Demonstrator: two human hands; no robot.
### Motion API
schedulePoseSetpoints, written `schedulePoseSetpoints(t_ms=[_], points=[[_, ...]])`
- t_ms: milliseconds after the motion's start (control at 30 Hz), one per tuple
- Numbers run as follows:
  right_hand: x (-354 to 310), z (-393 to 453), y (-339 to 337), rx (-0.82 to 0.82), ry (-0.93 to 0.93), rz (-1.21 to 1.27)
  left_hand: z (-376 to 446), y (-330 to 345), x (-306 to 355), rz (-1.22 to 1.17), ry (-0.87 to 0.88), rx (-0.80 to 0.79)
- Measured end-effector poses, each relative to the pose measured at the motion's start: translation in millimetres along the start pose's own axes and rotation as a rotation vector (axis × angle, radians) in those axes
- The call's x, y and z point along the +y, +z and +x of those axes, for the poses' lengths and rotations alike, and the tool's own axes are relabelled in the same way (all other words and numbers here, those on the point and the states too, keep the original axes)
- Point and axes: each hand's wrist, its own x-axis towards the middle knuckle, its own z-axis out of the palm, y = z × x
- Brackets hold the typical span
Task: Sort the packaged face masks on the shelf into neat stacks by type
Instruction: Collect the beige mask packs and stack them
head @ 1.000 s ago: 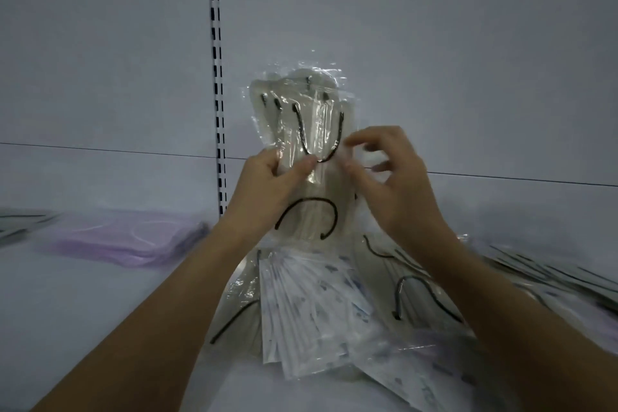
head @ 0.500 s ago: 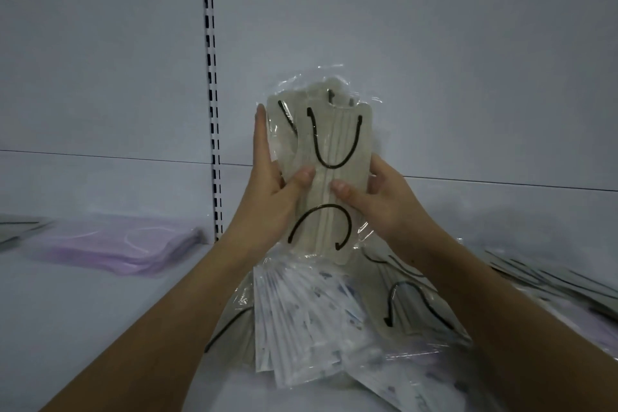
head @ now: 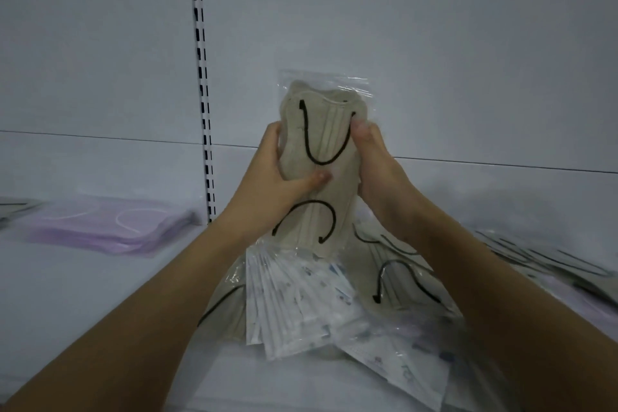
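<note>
I hold a bundle of beige masks with black ear loops (head: 322, 144), each in clear plastic, upright above the shelf. My left hand (head: 271, 184) grips its left edge with the thumb across the front. My right hand (head: 374, 160) grips the right edge, thumb on the front near the top. Under my hands lies a mixed heap: white patterned masks (head: 301, 298) fanned out, and more beige masks with black loops (head: 398, 278) to the right.
A flat stack of purple masks (head: 110, 227) lies at the left of the white shelf (head: 83, 294). Grey packs with dark loops (head: 551, 261) spread along the right. A slotted upright (head: 202, 94) runs down the back wall. Another pack edge shows far left (head: 13, 207).
The loose beige packs have been squared into one tight bundle. Both hands moved from the front to clasp its sides, and the right thumb climbed toward the top.
</note>
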Motion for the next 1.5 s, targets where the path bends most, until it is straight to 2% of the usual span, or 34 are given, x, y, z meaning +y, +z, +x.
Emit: schedulePoseSetpoints(t_ms=[67,133,267,333,433,533,600,667,733,800,900,1033,1100,1167,1233,1267,1367,1433,1500], points=[[-8,2,-12,0.044,0.064,-0.098,0,-1,1,0.031,0.021,0.052],[-16,0,-35,0.037,0.165,-0.339,0,-2,1,0.017,0.04,0.108],[-14,-8,-75,-0.334,0.436,-1.056,-2,-1,1,0.025,0.061,0.194],[-11,-10,-74,-0.446,0.591,-1.197,-2,0,0,0.048,0.064,0.198],[-10,-12,-64,-0.505,0.598,-1.255,-4,1,-1,0.109,0.071,0.203],[-15,-11,-64,-0.382,0.442,-1.155,-5,2,-2,0.197,0.093,0.186],[-21,-9,-69,-0.17,0.282,-1.001,-6,6,-1,0.256,0.114,0.185],[-28,-8,-65,0.072,0.131,-0.712,-8,11,2,0.28,0.108,0.178],[-35,-8,-47,0.192,0.068,-0.365,-9,16,4,0.259,0.108,0.115],[-38,-10,-26,0.166,0.069,-0.078,-10,21,6,0.189,0.086,0.016],[-36,-9,-13,0.096,0.059,0.143,-8,24,7,0.213,0.074,-0.062],[-33,-10,-22,-0.035,0.063,0.298,-3,18,-4,0.336,0.102,0.007],[-29,-9,-27,-0.018,0.129,0.13,-1,10,-8,0.323,0.09,0.089],[-22,-7,-36,0.013,0.173,-0.413,1,3,-8,0.275,0.074,0.194],[-16,-8,-42,-0.089,0.229,-0.94,3,-2,-8,0.243,0.054,0.305],[-13,-10,-41,-0.173,0.29,-1.093,4,-3,-8,0.241,0.039,0.346],[-2,-16,-23,-0.366,0.428,-1.263,4,-3,-9,0.233,0.019,0.353],[5,-16,-12,-0.371,0.406,-1.31,3,-2,-13,0.237,0.02,0.302],[3,-15,-10,-0.344,0.374,-1.225,3,-2,-17,0.22,0.018,0.263]])
